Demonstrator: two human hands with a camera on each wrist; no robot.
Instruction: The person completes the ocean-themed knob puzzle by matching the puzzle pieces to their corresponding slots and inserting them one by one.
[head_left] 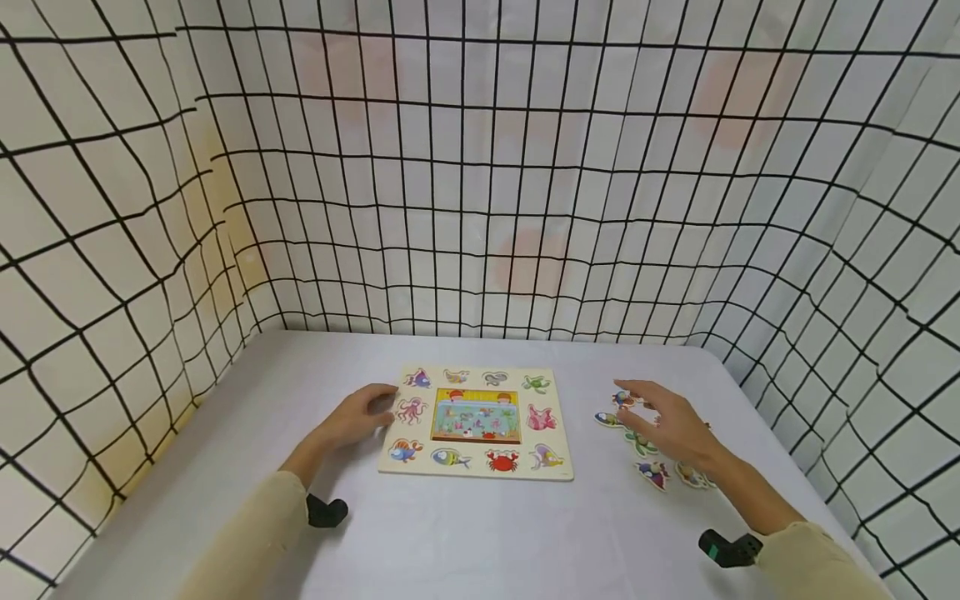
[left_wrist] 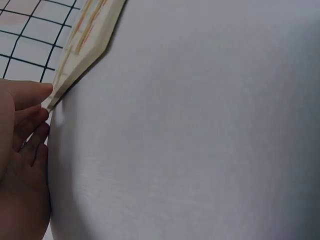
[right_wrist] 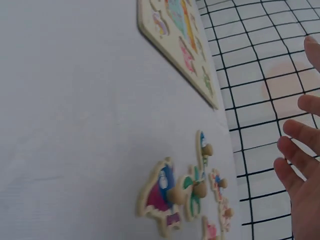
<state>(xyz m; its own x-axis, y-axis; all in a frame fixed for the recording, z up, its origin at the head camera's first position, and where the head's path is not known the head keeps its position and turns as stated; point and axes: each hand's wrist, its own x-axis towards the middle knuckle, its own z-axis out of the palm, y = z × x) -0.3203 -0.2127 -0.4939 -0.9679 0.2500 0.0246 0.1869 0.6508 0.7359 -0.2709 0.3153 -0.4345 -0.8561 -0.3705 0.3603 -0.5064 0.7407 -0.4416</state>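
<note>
A wooden puzzle board (head_left: 408,429) with sea-animal pictures round an aquarium scene lies flat on the table. At its left edge is my left hand (head_left: 358,417), fingers loosely bent and fingertips against the edge; the left wrist view shows those fingers (left_wrist: 30,95) beside the board's corner. My right hand (head_left: 675,421) hovers over loose puzzle pieces right of the board, thumb and fingers spread, nothing between them. A purple-and-blue piece (right_wrist: 159,192) and a green turtle piece (right_wrist: 192,200) have round wooden knobs. The right hand partly hides several pieces in the head view.
A white-covered table (head_left: 465,533) carries everything. Black netting (head_left: 480,183) rises behind it and along both sides, with pale cloth beyond. Dark devices are strapped to both wrists, one beside the left sleeve (head_left: 251,521).
</note>
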